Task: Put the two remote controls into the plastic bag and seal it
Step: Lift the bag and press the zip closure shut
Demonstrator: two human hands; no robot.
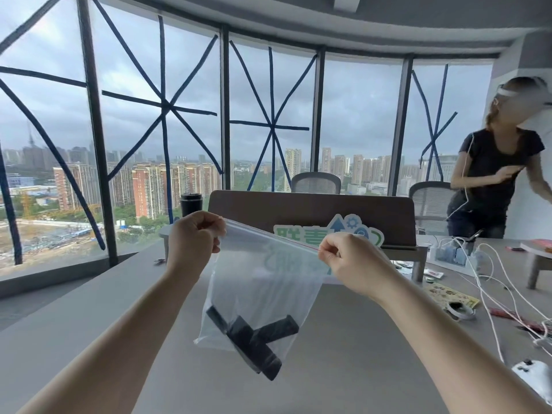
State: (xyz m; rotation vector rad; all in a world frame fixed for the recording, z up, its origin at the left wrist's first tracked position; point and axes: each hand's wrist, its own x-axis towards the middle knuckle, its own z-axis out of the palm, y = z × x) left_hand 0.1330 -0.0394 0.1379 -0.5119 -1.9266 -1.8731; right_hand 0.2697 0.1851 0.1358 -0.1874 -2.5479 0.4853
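Observation:
A clear plastic zip bag [268,282] hangs in the air above the grey table [343,369]. Two black remote controls lie crossed at its bottom: a long one [248,343] pointing down to the right and a shorter one [280,327] angled up to the right. My left hand [194,237] pinches the bag's top left corner. My right hand [343,258] pinches the zip strip near the top right, where a thin red line runs along the seal. The strip is stretched taut between both hands.
A black tumbler [191,203] stands at the table's far edge beside a brown divider [310,210] with a green sign [328,234]. White cables [490,282], a power strip and small items lie at right. A person [495,174] stands at far right behind chairs.

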